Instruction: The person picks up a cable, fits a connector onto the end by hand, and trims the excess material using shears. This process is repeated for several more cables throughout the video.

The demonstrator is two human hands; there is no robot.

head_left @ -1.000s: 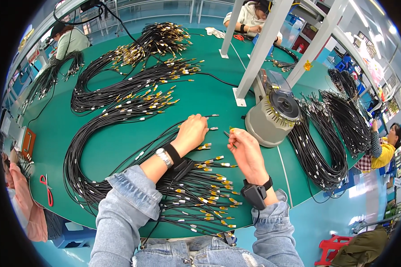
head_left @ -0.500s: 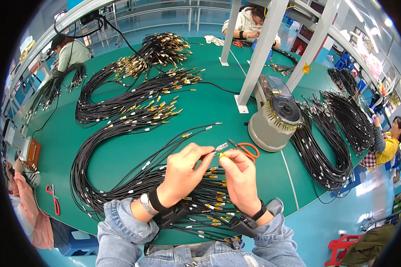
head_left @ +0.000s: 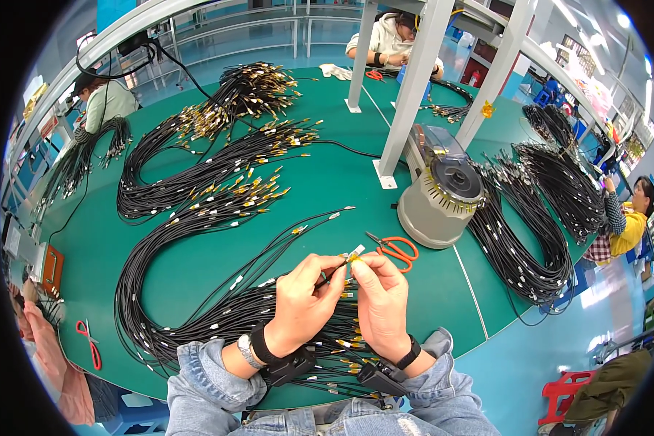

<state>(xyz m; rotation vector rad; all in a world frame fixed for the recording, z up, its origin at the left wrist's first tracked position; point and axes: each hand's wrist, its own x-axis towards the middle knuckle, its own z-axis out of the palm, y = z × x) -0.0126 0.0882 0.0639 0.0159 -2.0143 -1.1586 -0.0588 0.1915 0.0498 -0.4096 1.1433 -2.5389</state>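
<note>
Rolled denim sleeves (head_left: 218, 370), silver wristwatch (head_left: 248, 351), black wrist straps (head_left: 408, 356), bare hands

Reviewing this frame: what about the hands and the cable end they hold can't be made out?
- Head view: the cable end between both hands is too small to tell its connector type or label.
- The left hand and right hand show only their backs; fingertip contact is hidden.
- The cable bundle near the table edge is partly covered by the forearms.

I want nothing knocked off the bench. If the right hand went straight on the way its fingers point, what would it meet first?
Most likely the orange-handled scissors lying just beyond the right hand, up and slightly right; behind them stands the grey round machine. Depth is hard to judge.
</note>
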